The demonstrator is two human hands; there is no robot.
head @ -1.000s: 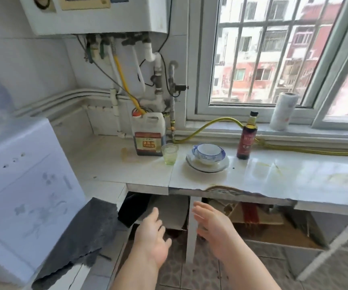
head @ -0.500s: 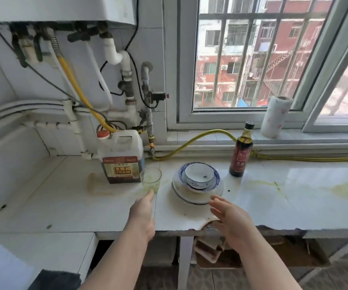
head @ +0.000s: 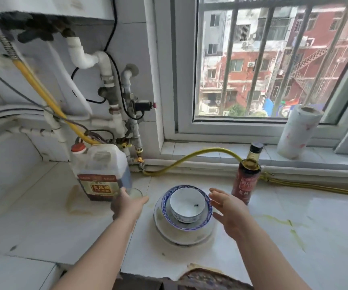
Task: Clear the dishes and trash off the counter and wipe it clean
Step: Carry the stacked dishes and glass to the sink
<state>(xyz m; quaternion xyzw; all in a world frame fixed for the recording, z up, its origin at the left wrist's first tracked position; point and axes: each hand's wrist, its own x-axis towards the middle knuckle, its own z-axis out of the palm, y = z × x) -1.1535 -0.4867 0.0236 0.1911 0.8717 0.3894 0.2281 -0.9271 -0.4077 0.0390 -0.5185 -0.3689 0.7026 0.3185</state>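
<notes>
A stack of dishes sits near the middle of the pale counter: a white bowl rests inside a blue-rimmed dish, which rests on a wider white plate. At about nine o'clock from the stack, the left hand wraps around a small glass, with fingers on its far left side and the thumb on the right; only the rim and a little pale liquid show above the hand. At about three o'clock from the stack, the right hand is held wide, fingers straight and slightly spread, palm turned toward the dishes; whether it touches the plate cannot be told. A large plastic jug with a red cap and dark liquid stands at ten o'clock from the stack, just behind the glass. A dark sauce bottle stands upright at two o'clock, just beyond the right hand's fingertips. Farther off at two o'clock, a roll of paper towels stands on the windowsill. A yellow hose arcs along the back wall at twelve o'clock. Yellowish stains mark the counter at three o'clock, well apart from the dishes.
</notes>
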